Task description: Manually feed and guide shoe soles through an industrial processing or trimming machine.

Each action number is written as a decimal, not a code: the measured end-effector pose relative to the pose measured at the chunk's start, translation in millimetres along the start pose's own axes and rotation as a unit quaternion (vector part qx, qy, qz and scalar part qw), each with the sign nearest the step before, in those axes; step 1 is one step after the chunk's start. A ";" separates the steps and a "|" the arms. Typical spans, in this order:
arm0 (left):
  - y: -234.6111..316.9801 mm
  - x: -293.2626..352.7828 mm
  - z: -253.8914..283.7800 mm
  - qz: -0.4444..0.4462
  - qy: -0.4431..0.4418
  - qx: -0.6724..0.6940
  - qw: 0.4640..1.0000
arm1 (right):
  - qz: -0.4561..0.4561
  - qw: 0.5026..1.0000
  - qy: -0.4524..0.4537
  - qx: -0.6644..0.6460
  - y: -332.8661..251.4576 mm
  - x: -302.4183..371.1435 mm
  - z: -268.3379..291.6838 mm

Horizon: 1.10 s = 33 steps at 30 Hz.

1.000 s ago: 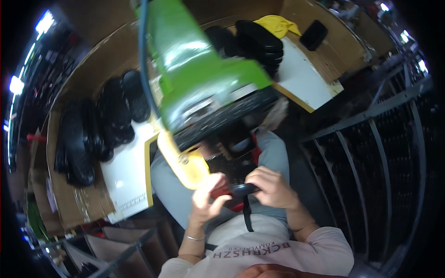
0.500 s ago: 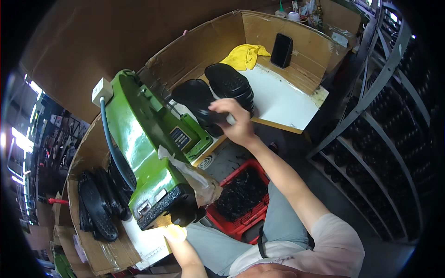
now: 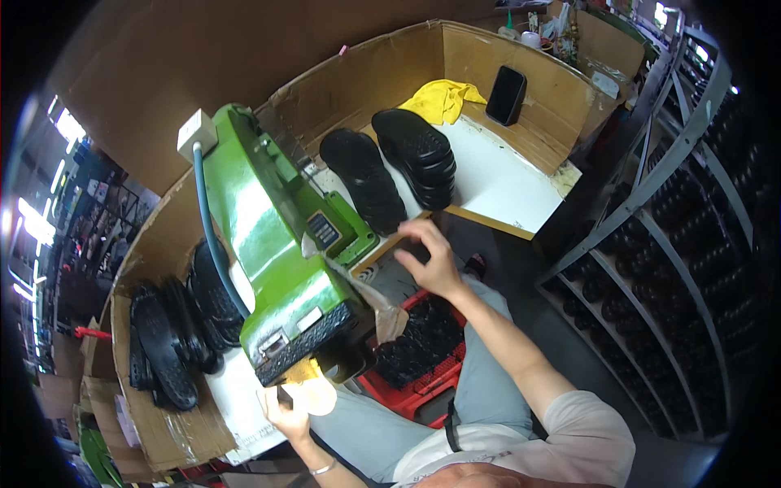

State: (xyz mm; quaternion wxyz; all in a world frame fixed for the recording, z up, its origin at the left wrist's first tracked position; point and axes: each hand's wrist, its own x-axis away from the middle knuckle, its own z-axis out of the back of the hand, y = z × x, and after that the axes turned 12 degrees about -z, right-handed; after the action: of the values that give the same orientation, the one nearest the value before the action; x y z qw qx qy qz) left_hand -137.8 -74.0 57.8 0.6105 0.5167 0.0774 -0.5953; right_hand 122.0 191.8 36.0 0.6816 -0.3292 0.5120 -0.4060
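My right hand (image 3: 431, 260) is open, its thumb and curved fingers apart and nothing between them. It hovers just in front of a stack of black shoe soles (image 3: 364, 183) on the white table (image 3: 504, 183). A second, taller stack of soles (image 3: 415, 154) stands to the right of that one. My left hand (image 3: 286, 419) is beneath the head of a green machine (image 3: 277, 236), by its bright lamp glow. Its fingers are closed around a small dark thing, mostly hidden and too unclear to name.
More black soles (image 3: 167, 342) lie left of the machine inside a cardboard surround (image 3: 366, 73). A red basket (image 3: 407, 398) of black scraps sits below the machine head. A yellow cloth (image 3: 443, 99) and a phone (image 3: 506, 95) are at the back. A metal rack (image 3: 634, 195) stands right.
My right hand has left the left stack of soles and drawn back toward me, opening. My left hand has come further into sight to the left of the lamp glow. The view has shifted slightly.
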 end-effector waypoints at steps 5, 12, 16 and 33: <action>36.4 51.3 32.9 0.125 0.035 0.095 0.987 | -0.270 0.883 -0.253 -0.290 22.2 117.9 -25.0; 46.9 38.6 -16.7 0.155 -0.046 0.338 0.927 | -0.266 0.870 -0.100 -0.403 9.3 127.2 -3.1; 51.7 15.4 -44.8 0.101 -0.033 0.366 0.925 | -0.206 0.898 -0.002 -0.388 -12.9 105.1 21.1; -10.7 32.3 -4.4 0.099 0.030 0.362 0.926 | -0.145 0.935 -0.003 -0.324 -53.9 114.1 -27.4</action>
State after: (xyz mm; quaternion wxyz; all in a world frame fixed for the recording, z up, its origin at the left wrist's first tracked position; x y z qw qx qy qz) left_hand -135.1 -89.1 27.1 0.4353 0.7251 -0.1766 -0.5035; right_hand 100.5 64.9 26.4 0.4730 -0.6044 0.5603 -0.3113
